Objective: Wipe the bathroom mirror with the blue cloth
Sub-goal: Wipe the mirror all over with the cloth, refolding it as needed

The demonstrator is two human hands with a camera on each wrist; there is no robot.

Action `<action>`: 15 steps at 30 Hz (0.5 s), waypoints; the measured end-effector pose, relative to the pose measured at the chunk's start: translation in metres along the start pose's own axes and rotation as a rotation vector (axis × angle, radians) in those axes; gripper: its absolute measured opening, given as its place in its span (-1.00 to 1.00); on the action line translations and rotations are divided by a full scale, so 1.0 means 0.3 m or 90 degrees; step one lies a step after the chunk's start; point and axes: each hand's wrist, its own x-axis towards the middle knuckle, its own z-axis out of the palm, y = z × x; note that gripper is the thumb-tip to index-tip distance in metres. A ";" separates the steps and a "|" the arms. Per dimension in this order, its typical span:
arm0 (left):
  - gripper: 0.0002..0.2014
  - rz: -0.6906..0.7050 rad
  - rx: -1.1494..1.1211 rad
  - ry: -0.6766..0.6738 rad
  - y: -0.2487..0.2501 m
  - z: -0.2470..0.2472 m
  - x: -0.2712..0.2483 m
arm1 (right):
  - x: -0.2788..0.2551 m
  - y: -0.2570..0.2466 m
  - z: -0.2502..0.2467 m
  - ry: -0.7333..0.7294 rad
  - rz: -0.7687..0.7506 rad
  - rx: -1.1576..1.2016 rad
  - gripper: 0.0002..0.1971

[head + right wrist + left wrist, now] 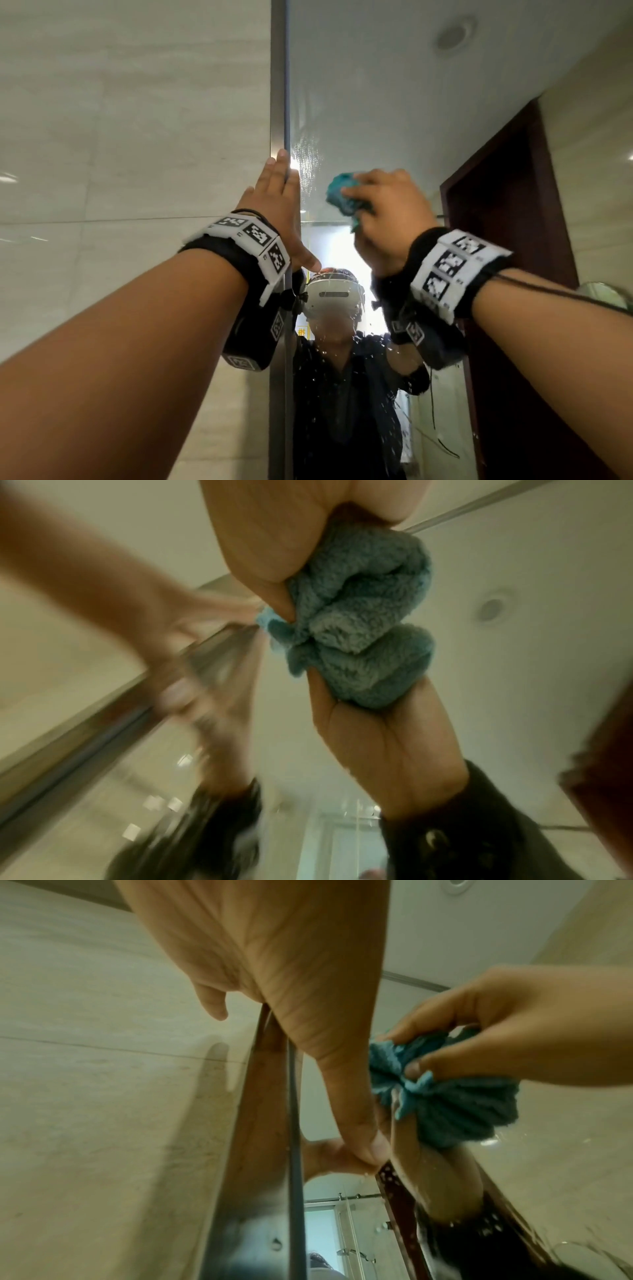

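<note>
The bathroom mirror (376,102) fills the right half of the head view. My right hand (387,212) grips a bunched blue cloth (344,197) and presses it against the glass near the mirror's left edge. The right wrist view shows the fluffy cloth (359,631) squeezed in my right hand (274,534), with its reflection just below. My left hand (277,202) lies flat with straight fingers along the mirror's left edge, its thumb on the glass. In the left wrist view my left hand (291,988) holds nothing, and the cloth (441,1096) is just to its right.
A beige tiled wall (120,137) runs left of the mirror's metal edge strip (278,85). Wet streaks (308,154) mark the glass above the cloth, and water drops (325,359) spot it lower down. The glass reflects a person and a dark red door (513,240).
</note>
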 end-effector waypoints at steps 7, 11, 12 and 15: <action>0.48 0.000 0.016 0.013 0.002 0.001 -0.004 | -0.089 -0.054 0.027 0.012 -0.023 -0.001 -0.69; 0.33 0.046 0.012 0.038 0.029 0.008 -0.035 | -0.204 -0.079 0.049 -0.054 -0.105 0.012 -0.63; 0.30 0.066 0.002 0.033 0.034 0.018 -0.047 | -0.198 -0.069 0.039 -0.072 -0.118 0.002 -0.62; 0.38 0.092 0.019 -0.037 0.042 0.058 -0.080 | -0.151 -0.052 0.001 -0.115 -0.131 -0.034 -0.59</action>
